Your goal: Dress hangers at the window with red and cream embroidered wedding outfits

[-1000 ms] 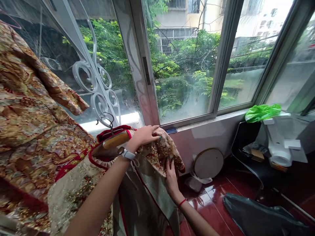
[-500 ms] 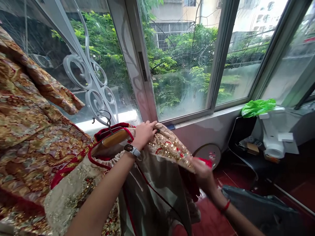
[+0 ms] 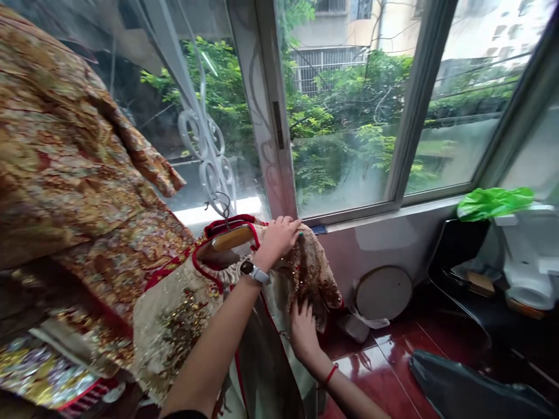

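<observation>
Your left hand (image 3: pixel 277 241) is clamped over the top fold of the sequinned cream robe (image 3: pixel 181 326), which hangs on a wooden hanger (image 3: pixel 231 238) from the scrolled window grille (image 3: pixel 205 145). Your right hand (image 3: pixel 303 334) lies against the folds below; you cannot tell if it grips.

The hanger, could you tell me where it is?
In the head view, the hanger sits inside the red collar, just left of the left hand.
</observation>
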The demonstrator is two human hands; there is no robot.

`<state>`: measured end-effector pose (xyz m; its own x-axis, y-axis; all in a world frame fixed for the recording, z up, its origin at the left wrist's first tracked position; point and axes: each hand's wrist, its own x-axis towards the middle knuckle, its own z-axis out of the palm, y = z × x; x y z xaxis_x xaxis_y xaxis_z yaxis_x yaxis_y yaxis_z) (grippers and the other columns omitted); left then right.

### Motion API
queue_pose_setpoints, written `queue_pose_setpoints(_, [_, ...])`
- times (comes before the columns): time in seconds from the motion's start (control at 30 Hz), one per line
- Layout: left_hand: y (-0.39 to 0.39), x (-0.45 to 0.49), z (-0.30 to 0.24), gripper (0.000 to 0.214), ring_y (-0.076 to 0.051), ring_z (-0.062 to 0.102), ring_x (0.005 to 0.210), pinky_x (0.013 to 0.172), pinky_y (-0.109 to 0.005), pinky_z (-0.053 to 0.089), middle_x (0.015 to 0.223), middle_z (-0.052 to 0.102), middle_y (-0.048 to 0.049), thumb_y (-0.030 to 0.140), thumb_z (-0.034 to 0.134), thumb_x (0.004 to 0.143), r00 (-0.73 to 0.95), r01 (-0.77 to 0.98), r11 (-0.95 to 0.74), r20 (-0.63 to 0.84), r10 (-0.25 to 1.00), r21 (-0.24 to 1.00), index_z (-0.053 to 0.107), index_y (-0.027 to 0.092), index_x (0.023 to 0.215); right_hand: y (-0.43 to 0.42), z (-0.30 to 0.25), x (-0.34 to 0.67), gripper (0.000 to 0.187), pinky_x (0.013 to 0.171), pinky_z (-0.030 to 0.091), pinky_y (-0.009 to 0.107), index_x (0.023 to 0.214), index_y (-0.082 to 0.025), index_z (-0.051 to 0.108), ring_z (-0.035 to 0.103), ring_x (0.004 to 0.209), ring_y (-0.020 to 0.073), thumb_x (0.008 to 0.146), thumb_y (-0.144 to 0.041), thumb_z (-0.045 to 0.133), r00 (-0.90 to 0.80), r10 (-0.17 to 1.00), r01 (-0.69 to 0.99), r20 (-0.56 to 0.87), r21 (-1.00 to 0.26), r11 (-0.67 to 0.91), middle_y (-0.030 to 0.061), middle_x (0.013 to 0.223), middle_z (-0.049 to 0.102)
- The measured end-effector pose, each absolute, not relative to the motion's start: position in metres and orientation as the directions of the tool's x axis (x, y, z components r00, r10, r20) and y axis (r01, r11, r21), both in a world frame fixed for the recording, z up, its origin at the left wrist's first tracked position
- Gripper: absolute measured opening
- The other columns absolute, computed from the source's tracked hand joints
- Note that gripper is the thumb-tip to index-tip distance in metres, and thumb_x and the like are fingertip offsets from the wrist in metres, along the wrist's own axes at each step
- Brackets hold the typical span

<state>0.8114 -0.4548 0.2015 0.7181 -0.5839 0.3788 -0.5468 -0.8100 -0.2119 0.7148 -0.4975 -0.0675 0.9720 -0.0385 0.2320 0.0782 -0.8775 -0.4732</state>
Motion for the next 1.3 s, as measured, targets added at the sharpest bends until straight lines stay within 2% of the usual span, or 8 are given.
queue_pose_setpoints(0.1, [-0.421,0.762,0.174,0.040,-0.027,0.047,0.124,0.104,-0.043,0.038,0.133,0.054,-0.0108,0.021,0.050,0.091,0.600,-0.495,-0.857,0.659,-0.454,-0.139,0.053,0.024,0.131,-0.517,-0.043,0.705,0.076,0.103,0.038,0.065,0.151,-0.007,0.022,0.021,0.144,0.0452,0.083,-0.021,0.053,0.912,-0.124,0.102,0.392,-0.509,-0.855,0.0313,0.153,0.026])
queue_pose_setpoints(0.2, [-0.368,0.704,0.110,0.052,-0.031,0.051,0.115,0.101,-0.049,0.039,0.117,0.057,-0.0133,0.027,0.061,0.082,0.418,-0.114,-0.985,0.905,0.073,0.132,0.049,0.020,0.132,-0.535,-0.006,0.718,0.087,0.110,0.031,0.063,0.154,-0.014,0.008,0.014,0.147,0.0403,0.086,-0.036,0.057,0.723,-0.078,0.339,0.686,-0.450,-0.826,0.0242,0.158,0.017])
queue_pose_setpoints(0.3, [-0.317,0.667,0.045,0.067,-0.038,0.052,0.116,0.097,-0.057,0.041,0.117,0.059,-0.0181,0.037,0.065,0.076,0.360,0.211,-0.920,0.849,0.386,0.329,0.044,0.011,0.134,-0.541,0.023,0.748,0.090,0.111,0.026,0.068,0.156,-0.022,0.002,0.010,0.147,0.0421,0.084,-0.023,0.056,0.645,0.075,0.464,0.761,-0.311,-0.830,0.0174,0.162,0.004])
queue_pose_setpoints(0.47, [-0.299,0.649,0.030,0.041,-0.030,0.068,0.097,0.085,-0.044,0.051,0.114,0.070,-0.0161,0.030,0.046,0.090,0.554,0.102,-0.878,0.707,0.441,0.467,0.056,0.015,0.127,-0.536,0.021,0.780,0.095,0.113,0.035,0.057,0.155,-0.027,-0.011,0.011,0.149,0.0349,0.077,0.009,0.027,0.621,0.284,0.638,0.731,-0.260,-0.725,0.0095,0.164,-0.006])
queue_pose_setpoints(0.67, [-0.392,0.654,0.062,0.049,-0.027,0.060,0.121,0.095,-0.037,0.050,0.136,0.059,-0.0199,0.023,0.041,0.096,0.440,0.040,-0.797,0.706,0.555,0.602,0.042,0.012,0.143,-0.531,0.007,0.754,0.087,0.116,0.034,0.053,0.155,-0.030,-0.008,0.018,0.148,0.0276,0.082,0.006,0.021,0.692,0.280,0.667,0.665,-0.440,-0.602,0.0040,0.164,0.010])
queue_pose_setpoints(1.07, [-0.401,0.689,0.012,0.059,-0.026,0.062,0.112,0.089,-0.037,0.051,0.129,0.058,-0.0209,0.017,0.037,0.094,0.622,0.055,-0.804,0.610,0.491,0.592,0.024,0.013,0.151,-0.491,-0.006,0.736,0.079,0.117,0.028,0.057,0.156,-0.025,-0.006,0.011,0.150,0.0282,0.088,0.000,0.024,0.755,0.236,0.637,0.612,-0.599,-0.486,0.0092,0.164,0.010])
queue_pose_setpoints(1.2, [-0.350,0.641,0.011,0.052,-0.020,0.061,0.088,0.083,-0.035,0.051,0.100,0.062,-0.0082,0.029,0.045,0.091,0.580,-0.153,-0.730,0.659,0.479,0.666,0.041,0.020,0.142,-0.515,0.008,0.742,0.071,0.113,0.033,0.056,0.156,-0.019,0.013,0.027,0.145,0.0312,0.090,-0.013,0.039,0.702,0.257,0.694,0.664,-0.557,-0.456,0.0158,0.156,0.029])
queue_pose_setpoints(1.3, [-0.272,0.598,0.009,0.043,-0.022,0.060,0.091,0.086,-0.039,0.050,0.101,0.061,-0.0078,0.040,0.049,0.087,0.316,-0.118,-0.667,0.665,0.677,0.735,0.055,0.021,0.125,-0.545,0.049,0.767,0.056,0.106,0.041,0.054,0.144,-0.019,0.040,0.049,0.125,0.0309,0.090,-0.030,0.051,0.624,0.169,0.722,0.763,-0.480,-0.498,0.0156,0.133,0.054])
